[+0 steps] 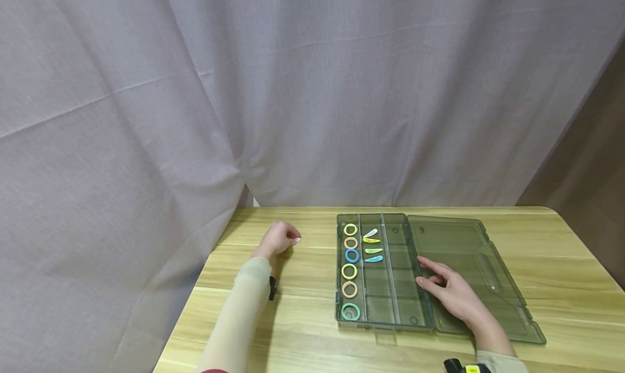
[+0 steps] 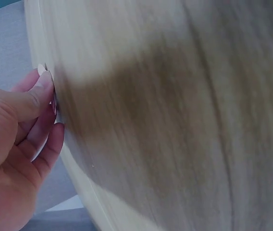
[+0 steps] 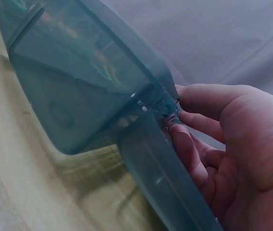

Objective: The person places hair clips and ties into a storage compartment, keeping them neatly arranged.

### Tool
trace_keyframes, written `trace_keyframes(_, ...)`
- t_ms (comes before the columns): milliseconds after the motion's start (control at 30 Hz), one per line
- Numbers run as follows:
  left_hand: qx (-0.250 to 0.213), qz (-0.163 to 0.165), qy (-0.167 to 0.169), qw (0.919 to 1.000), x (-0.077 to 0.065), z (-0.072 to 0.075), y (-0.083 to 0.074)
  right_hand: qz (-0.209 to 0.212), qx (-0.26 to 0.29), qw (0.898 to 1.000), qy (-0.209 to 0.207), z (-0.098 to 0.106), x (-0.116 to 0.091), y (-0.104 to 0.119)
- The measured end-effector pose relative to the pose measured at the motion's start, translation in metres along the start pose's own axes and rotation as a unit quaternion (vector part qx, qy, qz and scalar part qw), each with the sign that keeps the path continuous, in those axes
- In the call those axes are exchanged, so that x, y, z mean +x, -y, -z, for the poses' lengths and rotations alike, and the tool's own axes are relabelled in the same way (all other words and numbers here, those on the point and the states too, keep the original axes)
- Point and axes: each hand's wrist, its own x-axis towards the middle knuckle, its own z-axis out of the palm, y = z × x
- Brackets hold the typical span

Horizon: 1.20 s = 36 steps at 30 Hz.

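My left hand (image 1: pixel 277 239) is over the left side of the table, its thumb and fingers pinching a small pale pink hair clip (image 1: pixel 297 239). In the left wrist view, the fingers mostly hide the clip (image 2: pixel 42 69). To the right lies an opened, see-through grey-green compartment box (image 1: pixel 381 326). Its left column holds several coloured rings, among them a blue ring (image 1: pixel 351 255). In the middle column are several snap hair clips, including a yellow clip (image 1: pixel 371 240) and a blue clip (image 1: pixel 374 259). My right hand (image 1: pixel 454 294) touches the box's hinge side with fingertips and thumb.
The box's lid (image 1: pixel 469 242) lies folded out flat to the right, under my right hand. A latch tab (image 1: pixel 386 337) sticks out at the box's near side. The wooden table (image 1: pixel 303 329) ends at a grey curtain (image 1: pixel 317 118) behind and to the left.
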Motion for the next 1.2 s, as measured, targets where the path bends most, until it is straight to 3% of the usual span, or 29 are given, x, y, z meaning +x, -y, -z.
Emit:
trace_keyframes(400, 0.018, -0.015, -0.015, 0.9996, 0.0022, -0.0041, 0.0006, 0.007, 0.006, 1.0, -0.001, 0.0009, -0.0001, 0.0001)
trace_keyframes(1200, 0.043, -0.009, -0.017, 0.9989, -0.003, -0.0033, -0.0034, 0.007, 0.0, 1.0, -0.001, 0.001, -0.0009, 0.0008)
